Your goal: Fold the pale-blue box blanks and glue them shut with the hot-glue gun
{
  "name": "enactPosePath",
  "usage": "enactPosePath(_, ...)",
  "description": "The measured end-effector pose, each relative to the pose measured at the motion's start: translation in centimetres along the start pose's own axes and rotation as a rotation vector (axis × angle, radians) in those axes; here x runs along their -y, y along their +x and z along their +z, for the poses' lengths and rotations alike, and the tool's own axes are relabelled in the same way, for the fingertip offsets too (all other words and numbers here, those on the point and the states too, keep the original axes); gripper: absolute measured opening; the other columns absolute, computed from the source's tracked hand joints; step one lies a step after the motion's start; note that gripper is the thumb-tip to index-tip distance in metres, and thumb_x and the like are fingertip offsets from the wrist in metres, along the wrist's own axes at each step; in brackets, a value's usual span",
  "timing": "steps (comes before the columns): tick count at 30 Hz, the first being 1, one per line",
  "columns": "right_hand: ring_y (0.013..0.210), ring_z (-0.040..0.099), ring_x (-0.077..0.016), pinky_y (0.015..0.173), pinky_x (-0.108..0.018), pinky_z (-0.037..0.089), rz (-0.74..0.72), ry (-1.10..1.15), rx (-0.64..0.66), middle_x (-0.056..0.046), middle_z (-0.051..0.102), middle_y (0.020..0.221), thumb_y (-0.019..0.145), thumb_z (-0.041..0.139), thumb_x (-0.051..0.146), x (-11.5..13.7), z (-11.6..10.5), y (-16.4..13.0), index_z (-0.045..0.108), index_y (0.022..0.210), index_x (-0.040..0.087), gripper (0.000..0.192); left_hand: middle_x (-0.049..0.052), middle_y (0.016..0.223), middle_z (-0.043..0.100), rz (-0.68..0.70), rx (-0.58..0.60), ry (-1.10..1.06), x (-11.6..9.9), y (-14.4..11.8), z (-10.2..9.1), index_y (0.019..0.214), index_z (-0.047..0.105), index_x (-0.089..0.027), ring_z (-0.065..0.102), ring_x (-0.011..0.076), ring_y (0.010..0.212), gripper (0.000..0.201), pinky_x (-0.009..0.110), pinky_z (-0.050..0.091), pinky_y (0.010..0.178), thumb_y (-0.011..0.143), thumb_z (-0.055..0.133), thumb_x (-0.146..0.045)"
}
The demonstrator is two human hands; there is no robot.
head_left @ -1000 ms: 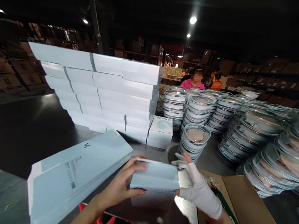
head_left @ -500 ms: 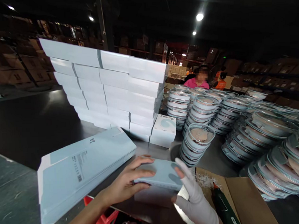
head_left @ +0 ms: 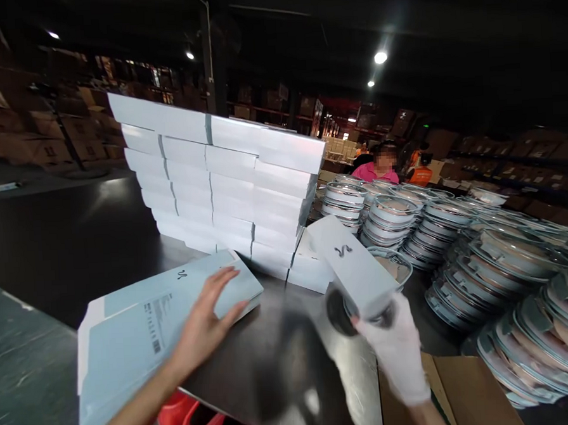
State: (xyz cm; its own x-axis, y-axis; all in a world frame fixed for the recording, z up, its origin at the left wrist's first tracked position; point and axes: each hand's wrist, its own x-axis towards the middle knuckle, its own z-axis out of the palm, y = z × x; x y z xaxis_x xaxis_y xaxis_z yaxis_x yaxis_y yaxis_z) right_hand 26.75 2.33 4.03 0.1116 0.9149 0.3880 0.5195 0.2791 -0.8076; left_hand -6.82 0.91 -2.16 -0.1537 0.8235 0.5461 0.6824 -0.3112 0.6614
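Two hands are working over a dark, shiny tabletop (head_left: 284, 339) in the head view. The right hand (head_left: 395, 352), wearing a white glove, is gripping a pale small carton (head_left: 356, 269) by its near end and is holding it tilted in the air, its far end covering part of a white box (head_left: 310, 271) behind it. On the carton's upper face a black, curling, swan-like mark is showing clearly. The left hand (head_left: 207, 318), bare, is spreading its fingers over a pile of flattened light-blue cartons (head_left: 124, 348); whether it is touching them I cannot tell. The topmost one is carrying a similar black curl near the hand and, farther down, a block of fine print with a barcode, the lettering being too small for reading from where I am standing. Behind these, white cartons (head_left: 225, 177) are standing stacked in rows like a wall. Toward the right, round clear-lidded containers (head_left: 393, 213) are rising in piles, and a brown cardboard box (head_left: 474, 389) is sitting near the gloved wrist. Farther back, a person in pink (head_left: 374, 171) is staying beyond the piles.
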Motion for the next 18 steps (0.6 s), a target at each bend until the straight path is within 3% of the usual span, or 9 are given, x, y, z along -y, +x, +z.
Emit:
enactPosePath(2, 0.131, 0.049, -0.0373, 0.114, -0.060, 0.035, -0.087, -0.198, -0.054, -0.016, 0.059, 0.135, 0.072, 0.082, 0.024, 1.1, 1.2, 5.0, 0.054, 0.131, 0.018, 0.066, 0.018, 0.145, 0.055, -0.045, -0.035, 0.137, 2.8, 2.1, -2.6, 0.131, 0.056, -0.023, 0.049, 0.0409, 0.139, 0.049, 0.058, 0.040, 0.113, 0.095, 0.050, -0.057)
enactPosePath(4, 0.144, 0.036, -0.0387, 0.121, -0.057, 0.025, -0.200, -0.342, -0.005, -0.020, 0.051, 0.148, 0.070, 0.078, 0.011, 1.7, 3.5, 9.4, 0.057, 0.128, 0.015, 0.062, 0.024, 0.139, 0.058, -0.091, -0.035, 0.270, 5.4, 3.9, -4.6, 0.125, 0.059, -0.018, 0.044, 0.0497, 0.139, 0.053, 0.068, 0.035, 0.111, 0.091, 0.052, -0.058)
enactPosePath(6, 0.146, 0.035, -0.0395, 0.120, -0.057, 0.027, -0.279, -0.445, 0.081, -0.022, 0.050, 0.151, 0.066, 0.077, 0.002, 1.8, 6.1, 12.4, 0.060, 0.125, 0.012, 0.062, 0.028, 0.130, 0.064, -0.143, -0.010, 0.394, 7.3, 5.0, -5.8, 0.116, 0.063, -0.013, 0.041, 0.0580, 0.137, 0.054, 0.077, 0.033, 0.105, 0.086, 0.058, -0.058)
enactPosePath(8, 0.143, 0.042, -0.0416, 0.116, -0.058, 0.036, -0.330, -0.516, 0.160, -0.023, 0.054, 0.148, 0.060, 0.081, 0.000, 1.5, 8.2, 13.6, 0.062, 0.124, 0.010, 0.067, 0.027, 0.112, 0.071, -0.190, 0.037, 0.491, 8.5, 5.6, -6.3, 0.100, 0.068, -0.010, 0.054, 0.0600, 0.124, 0.052, 0.077, 0.041, 0.094, 0.082, 0.063, -0.058)
enactPosePath(10, 0.141, 0.044, -0.0438, 0.112, -0.059, 0.041, -0.381, -0.561, 0.186, -0.025, 0.055, 0.147, 0.061, 0.083, 0.003, 1.2, 8.9, 13.1, 0.062, 0.127, 0.007, 0.069, 0.022, 0.095, 0.074, -0.224, 0.078, 0.564, 8.9, 5.9, -6.5, 0.085, 0.070, -0.010, 0.068, 0.0524, 0.103, 0.049, 0.066, 0.051, 0.084, 0.079, 0.067, -0.059)
enactPosePath(13, 0.138, 0.048, -0.0396, 0.113, -0.054, 0.043, -0.498, -0.582, 0.137, -0.026, 0.055, 0.147, 0.077, 0.075, 0.011, 1.4, 7.2, 9.7, 0.055, 0.136, 0.003, 0.063, 0.020, 0.088, 0.073, -0.252, 0.058, 0.666, 8.5, 6.4, -7.4, 0.082, 0.071, -0.009, 0.071, 0.0471, 0.092, 0.051, 0.055, 0.055, 0.075, 0.077, 0.068, -0.060)
enactPosePath(16, 0.115, 0.060, -0.0314, 0.100, -0.047, 0.050, -0.628, -0.575, 0.064, -0.016, 0.068, 0.126, 0.089, 0.063, 0.018, 3.4, 4.2, 4.7, 0.058, 0.130, 0.011, 0.042, 0.027, 0.093, 0.070, -0.239, -0.036, 0.737, 6.2, 6.7, -9.3, 0.096, 0.072, -0.005, 0.069, 0.0504, 0.092, 0.061, 0.050, 0.054, 0.066, 0.085, 0.057, -0.063)
enactPosePath(18, 0.097, 0.058, -0.0304, 0.085, -0.046, 0.050, -0.763, -0.621, -0.087, -0.014, 0.068, 0.108, 0.093, 0.058, 0.022, 5.1, 2.9, 1.3, 0.061, 0.119, 0.014, 0.028, 0.026, 0.101, 0.068, -0.179, -0.099, 0.738, 3.6, 6.2, -10.3, 0.103, 0.072, -0.008, 0.070, 0.0451, 0.089, 0.061, 0.042, 0.051, 0.059, 0.091, 0.046, -0.062)
